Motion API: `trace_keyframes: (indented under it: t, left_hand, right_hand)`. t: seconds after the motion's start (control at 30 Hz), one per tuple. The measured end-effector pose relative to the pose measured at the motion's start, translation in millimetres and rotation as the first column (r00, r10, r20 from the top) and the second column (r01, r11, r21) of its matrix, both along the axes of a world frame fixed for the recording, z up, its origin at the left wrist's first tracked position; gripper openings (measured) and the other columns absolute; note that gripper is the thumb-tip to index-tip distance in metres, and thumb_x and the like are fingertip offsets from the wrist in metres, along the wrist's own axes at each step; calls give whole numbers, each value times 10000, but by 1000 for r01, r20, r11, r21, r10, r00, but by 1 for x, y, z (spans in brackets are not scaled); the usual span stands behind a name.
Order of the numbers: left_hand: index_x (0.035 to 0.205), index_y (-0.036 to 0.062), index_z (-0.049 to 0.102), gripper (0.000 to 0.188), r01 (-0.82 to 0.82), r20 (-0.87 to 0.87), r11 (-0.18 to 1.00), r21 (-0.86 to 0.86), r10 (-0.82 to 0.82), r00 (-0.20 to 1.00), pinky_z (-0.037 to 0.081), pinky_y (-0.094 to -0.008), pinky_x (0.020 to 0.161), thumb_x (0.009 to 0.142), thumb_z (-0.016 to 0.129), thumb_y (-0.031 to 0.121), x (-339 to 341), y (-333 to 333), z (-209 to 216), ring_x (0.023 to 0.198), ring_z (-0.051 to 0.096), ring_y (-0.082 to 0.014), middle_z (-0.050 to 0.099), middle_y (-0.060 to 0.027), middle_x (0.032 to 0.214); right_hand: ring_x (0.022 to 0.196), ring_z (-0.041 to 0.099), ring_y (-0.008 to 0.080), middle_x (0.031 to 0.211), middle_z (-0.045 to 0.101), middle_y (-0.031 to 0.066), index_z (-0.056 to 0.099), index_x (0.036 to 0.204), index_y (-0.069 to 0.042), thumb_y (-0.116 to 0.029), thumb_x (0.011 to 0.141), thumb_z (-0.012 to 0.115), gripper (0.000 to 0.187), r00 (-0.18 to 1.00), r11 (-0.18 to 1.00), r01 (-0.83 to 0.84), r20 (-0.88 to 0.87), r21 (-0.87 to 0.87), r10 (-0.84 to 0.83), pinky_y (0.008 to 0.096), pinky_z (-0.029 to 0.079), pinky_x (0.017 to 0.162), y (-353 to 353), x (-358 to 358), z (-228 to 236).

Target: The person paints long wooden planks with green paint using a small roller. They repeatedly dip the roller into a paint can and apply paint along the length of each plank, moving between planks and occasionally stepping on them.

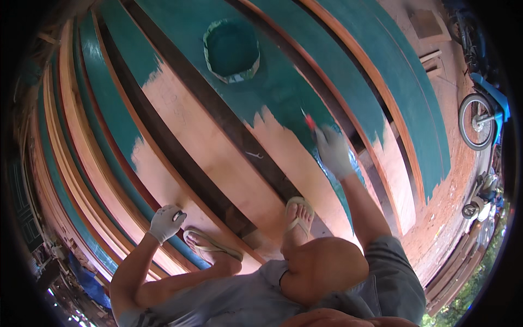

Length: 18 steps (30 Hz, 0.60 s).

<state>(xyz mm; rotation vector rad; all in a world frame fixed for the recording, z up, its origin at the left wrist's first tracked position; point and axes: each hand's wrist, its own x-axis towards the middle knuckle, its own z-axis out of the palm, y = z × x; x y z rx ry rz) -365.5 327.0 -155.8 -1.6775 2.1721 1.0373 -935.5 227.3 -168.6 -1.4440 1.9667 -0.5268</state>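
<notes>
My right hand (333, 151), in a pale glove, is closed round a paintbrush (310, 121) with red on its handle. The brush is over a wide plank (291, 158), partly coated in wet green paint with a ragged edge against bare pinkish wood. A cut-down tub (240, 76) of green paint stands on the far part of this plank. My left hand (166, 223), also gloved, is held low near my left foot with its fingers curled. A small dark spot shows at these fingers; I cannot make out what it is.
More planks (180, 101), some half green, lie side by side with dark gaps between them. My sandalled feet (298, 220) rest among the boards. Narrow timber strips (71, 103) lie at the left. A blue motorbike (485, 111) and a scooter (482, 193) stand at the right.
</notes>
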Motion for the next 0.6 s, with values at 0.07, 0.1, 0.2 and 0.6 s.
trace_keyframes:
  t: [0.07, 0.1, 0.2, 0.6]
  left_hand:
    - [955, 66, 731, 203, 47, -24, 999, -16, -47, 999, 553, -476, 829, 961, 735, 269, 1, -2, -9, 909, 701, -354, 719, -128, 928]
    - [971, 63, 726, 208, 68, -3, 998, 6, -68, 998, 556, -463, 840, 969, 728, 271, -4, -8, -9, 928, 704, -352, 719, -126, 933]
    - [981, 61, 725, 217, 3, -16, 998, 55, -2, 1000, 559, -449, 848, 971, 730, 277, -6, -11, -11, 941, 707, -349, 718, -125, 935]
    - [972, 65, 725, 243, 10, 12, 994, 110, -11, 1000, 557, -485, 893, 971, 720, 308, -2, -1, -5, 995, 706, -368, 733, -134, 996]
  right_hand:
    - [924, 664, 506, 923, 700, 274, 682, 991, -21, -374, 1100, 549, 393, 998, 999, -2, -68, -34, -1, 595, 490, 806, -49, 11, -16]
    - [900, 665, 501, 896, 690, 275, 686, 982, -15, -382, 1099, 545, 411, 994, 999, -6, -110, -48, 1, 569, 498, 789, -65, 12, -19]
    - [912, 667, 508, 875, 683, 279, 684, 966, -18, -402, 1098, 535, 432, 984, 998, 0, -177, -56, -10, 585, 498, 794, -59, 14, -24]
    - [933, 699, 477, 947, 742, 238, 682, 968, -48, -366, 1097, 552, 367, 985, 999, -37, -166, 35, 42, 613, 509, 831, 14, 15, -1]
